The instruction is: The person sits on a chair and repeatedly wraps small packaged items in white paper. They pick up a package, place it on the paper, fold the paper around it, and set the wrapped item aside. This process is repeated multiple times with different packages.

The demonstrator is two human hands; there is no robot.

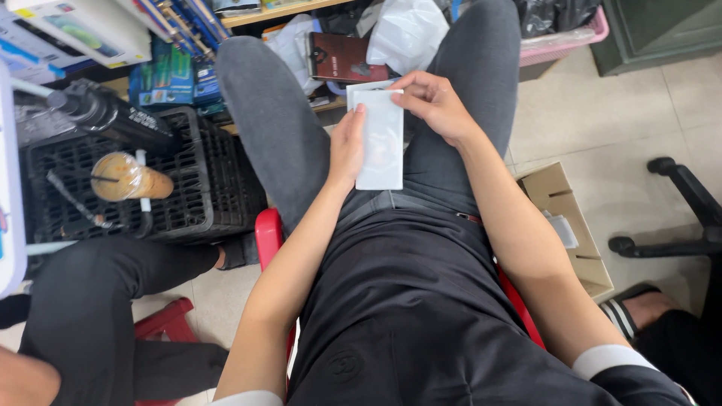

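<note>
Pale tiled floor (602, 120), cluttered shelves ahead, a red stool (268, 234) underfoot. Over the lap, between grey-trousered knees: a flat white packet (381, 139), long and thin, held upright. Left hand (346, 146) laid along its left edge, fingers pressed together against the side, thumb behind and unseen. Right hand (435, 105) pinching the top right corner between thumb and forefinger. Probably very light, slightly bendy and smooth-surfaced, so likely to slip or crease; best gripped by the edges or corners, as here. Dark reddish box (342, 56) and white plastic bags (406, 30) just beyond the packet. To the left, a black plastic crate (197, 188) carrying an iced drink in a cup (128, 178) with a straw. To the right, an open cardboard box (560, 207) on the floor, a chair base (681, 218) farther off. Another person's dark-clothed leg (98, 293) at lower left, well apart from the packet.
</note>
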